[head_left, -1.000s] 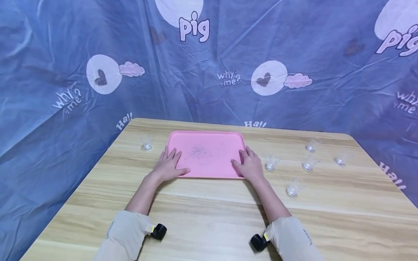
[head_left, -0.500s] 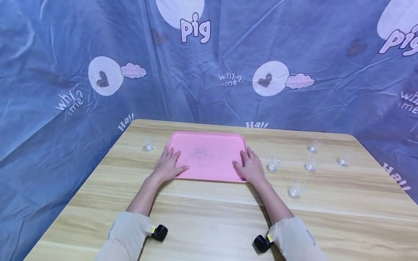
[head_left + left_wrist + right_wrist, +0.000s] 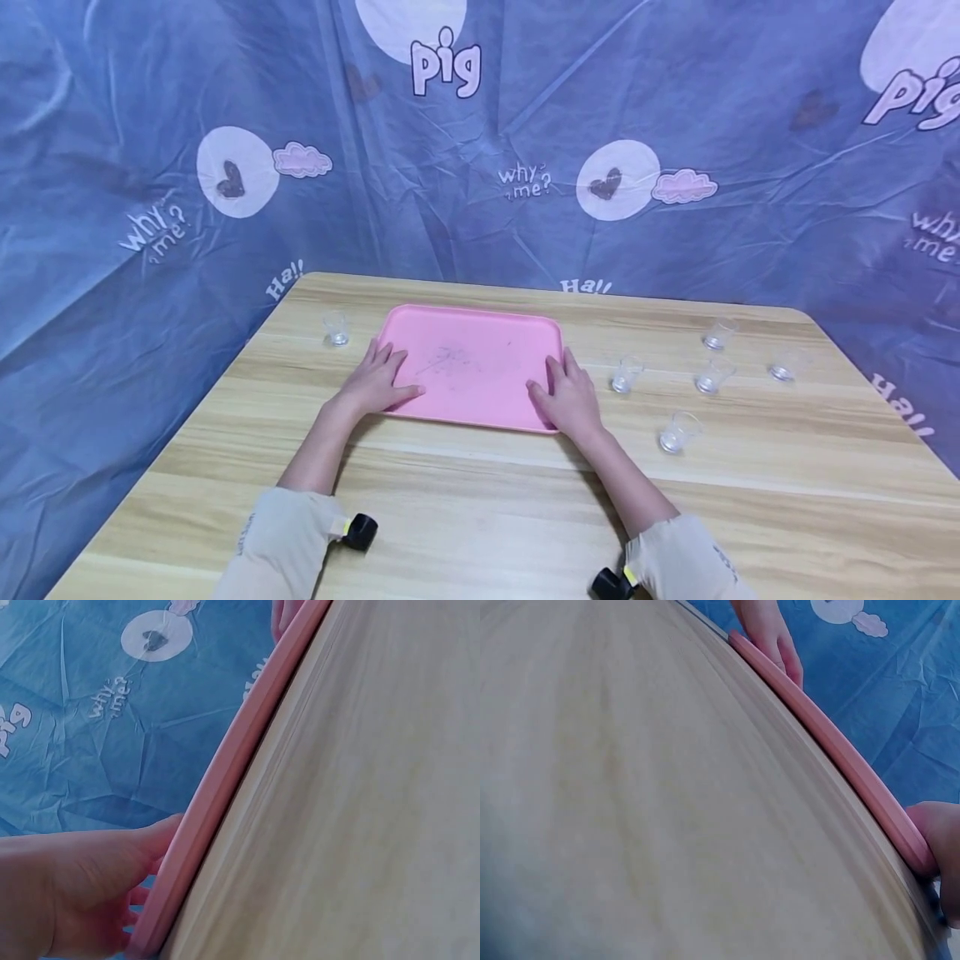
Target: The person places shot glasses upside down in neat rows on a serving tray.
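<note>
A shallow pink tray (image 3: 472,367) with grey scuff marks lies on the wooden table, turned slightly so its right side sits nearer. My left hand (image 3: 372,382) holds its left side, the thumb reaching over the near left corner. On the opposite side my right hand (image 3: 570,396) grips the rim, its thumb over the tray's inside. In the left wrist view, the left hand (image 3: 82,889) meets the tray's near wall (image 3: 217,784). The right wrist view catches part of the right hand (image 3: 941,840) at the tray's end. Fingertips beyond the rim are partly hidden.
Right of the tray stand several small clear glasses, the closest being one glass (image 3: 626,375) near my right hand and another glass (image 3: 678,433) nearer me. A single glass (image 3: 337,329) stands to the left. A blue printed cloth (image 3: 450,208) hangs behind the table (image 3: 480,517).
The tray has slid a little toward me and turned slightly, its near right corner coming closest. Both hands have moved with it. The glasses have stayed put.
</note>
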A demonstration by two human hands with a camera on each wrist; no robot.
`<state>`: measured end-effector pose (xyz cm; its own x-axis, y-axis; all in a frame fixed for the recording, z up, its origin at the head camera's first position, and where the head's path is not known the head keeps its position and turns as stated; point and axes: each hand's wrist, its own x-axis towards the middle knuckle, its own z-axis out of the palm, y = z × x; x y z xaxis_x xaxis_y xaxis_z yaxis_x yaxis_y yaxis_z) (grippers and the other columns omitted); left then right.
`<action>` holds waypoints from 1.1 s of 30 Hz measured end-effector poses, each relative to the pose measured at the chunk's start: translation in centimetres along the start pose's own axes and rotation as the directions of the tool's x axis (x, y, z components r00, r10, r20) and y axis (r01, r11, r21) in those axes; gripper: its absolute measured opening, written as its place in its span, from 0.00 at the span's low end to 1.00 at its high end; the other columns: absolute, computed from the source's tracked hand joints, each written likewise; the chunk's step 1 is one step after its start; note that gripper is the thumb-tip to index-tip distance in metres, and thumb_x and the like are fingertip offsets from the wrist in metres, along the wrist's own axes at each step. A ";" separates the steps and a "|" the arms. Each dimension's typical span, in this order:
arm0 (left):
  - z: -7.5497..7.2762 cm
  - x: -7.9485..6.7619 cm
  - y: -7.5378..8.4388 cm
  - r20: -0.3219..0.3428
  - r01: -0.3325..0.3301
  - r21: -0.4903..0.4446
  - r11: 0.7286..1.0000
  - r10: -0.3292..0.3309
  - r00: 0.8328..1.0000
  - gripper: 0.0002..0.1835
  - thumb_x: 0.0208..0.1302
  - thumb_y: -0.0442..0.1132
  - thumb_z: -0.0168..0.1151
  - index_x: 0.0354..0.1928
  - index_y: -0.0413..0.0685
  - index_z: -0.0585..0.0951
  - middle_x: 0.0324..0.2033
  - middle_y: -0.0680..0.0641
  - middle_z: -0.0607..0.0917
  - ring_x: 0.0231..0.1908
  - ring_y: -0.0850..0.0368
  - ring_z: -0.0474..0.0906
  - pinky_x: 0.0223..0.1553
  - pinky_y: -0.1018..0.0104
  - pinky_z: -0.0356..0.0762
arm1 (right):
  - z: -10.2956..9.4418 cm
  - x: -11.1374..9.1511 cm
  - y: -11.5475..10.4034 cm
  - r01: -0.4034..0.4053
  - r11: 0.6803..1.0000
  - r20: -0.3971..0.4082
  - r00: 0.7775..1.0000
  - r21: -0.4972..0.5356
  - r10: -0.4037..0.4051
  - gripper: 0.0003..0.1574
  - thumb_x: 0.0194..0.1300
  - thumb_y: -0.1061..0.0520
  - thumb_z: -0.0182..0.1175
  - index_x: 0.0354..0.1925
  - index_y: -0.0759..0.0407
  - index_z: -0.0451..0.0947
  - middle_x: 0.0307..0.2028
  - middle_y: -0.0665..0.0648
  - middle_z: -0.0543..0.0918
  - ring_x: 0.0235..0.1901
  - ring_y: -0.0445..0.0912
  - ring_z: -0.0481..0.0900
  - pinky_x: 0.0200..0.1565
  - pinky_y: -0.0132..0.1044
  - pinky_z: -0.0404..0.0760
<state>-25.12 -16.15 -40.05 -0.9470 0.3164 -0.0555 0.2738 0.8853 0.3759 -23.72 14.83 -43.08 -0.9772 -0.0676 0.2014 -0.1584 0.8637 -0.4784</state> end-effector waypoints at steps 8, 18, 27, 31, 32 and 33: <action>-0.6 -0.3 -0.2 0.037 0.017 -0.009 1.000 -0.017 0.999 0.41 0.59 0.56 0.57 0.65 0.32 0.60 0.65 0.28 0.51 0.65 0.33 0.33 0.63 0.41 0.40 | 0.0 -0.1 -0.5 -0.028 0.999 0.028 0.999 0.030 0.027 0.39 0.60 0.46 0.56 0.61 0.70 0.64 0.66 0.74 0.50 0.63 0.66 0.52 0.64 0.55 0.46; -0.7 0.0 -0.2 0.036 0.012 -0.012 1.000 -0.012 0.999 0.41 0.58 0.55 0.58 0.65 0.33 0.60 0.65 0.28 0.51 0.65 0.32 0.34 0.64 0.42 0.40 | -1.5 0.9 0.3 -0.127 0.919 -0.112 0.977 0.373 0.180 0.30 0.57 0.64 0.58 0.59 0.69 0.67 0.49 0.68 0.77 0.46 0.57 0.76 0.50 0.48 0.74; -0.6 0.3 -0.6 0.000 0.007 -0.019 1.000 -0.007 1.000 0.41 0.58 0.55 0.59 0.64 0.31 0.61 0.65 0.29 0.53 0.65 0.33 0.38 0.64 0.43 0.41 | -2.1 1.4 2.2 -0.185 0.827 0.010 0.977 0.532 0.212 0.28 0.55 0.69 0.54 0.56 0.72 0.69 0.48 0.68 0.76 0.46 0.55 0.75 0.47 0.36 0.76; -0.6 0.5 -1.4 -0.162 -0.011 -0.097 0.995 -0.004 0.987 0.37 0.58 0.51 0.61 0.62 0.32 0.65 0.62 0.31 0.62 0.64 0.36 0.51 0.63 0.45 0.49 | -2.3 1.4 2.3 -0.195 0.782 0.047 0.977 0.592 0.208 0.28 0.55 0.69 0.56 0.56 0.73 0.69 0.48 0.69 0.76 0.45 0.53 0.74 0.40 0.26 0.75; -0.6 0.6 -1.7 -0.227 -0.024 -0.132 0.991 -0.006 0.974 0.34 0.57 0.49 0.62 0.61 0.34 0.67 0.60 0.33 0.65 0.62 0.38 0.55 0.62 0.45 0.52 | -2.3 1.4 2.3 -0.198 0.774 0.054 0.977 0.601 0.208 0.28 0.55 0.69 0.56 0.56 0.73 0.69 0.49 0.69 0.76 0.44 0.53 0.74 0.38 0.24 0.74; -0.6 0.7 -2.1 -0.302 -0.042 -0.163 0.986 -0.009 0.953 0.31 0.57 0.47 0.63 0.59 0.36 0.70 0.58 0.34 0.69 0.60 0.39 0.59 0.61 0.45 0.54 | -2.4 1.4 2.2 -0.199 0.770 0.059 0.977 0.607 0.206 0.28 0.55 0.69 0.56 0.56 0.73 0.69 0.49 0.69 0.76 0.44 0.53 0.74 0.37 0.22 0.74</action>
<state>-26.43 -17.96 -40.29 -0.9560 0.1909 0.2226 0.2824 0.8039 0.5235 -25.08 17.85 -41.85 -0.9955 0.0824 0.0474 -0.0130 0.3752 -0.9269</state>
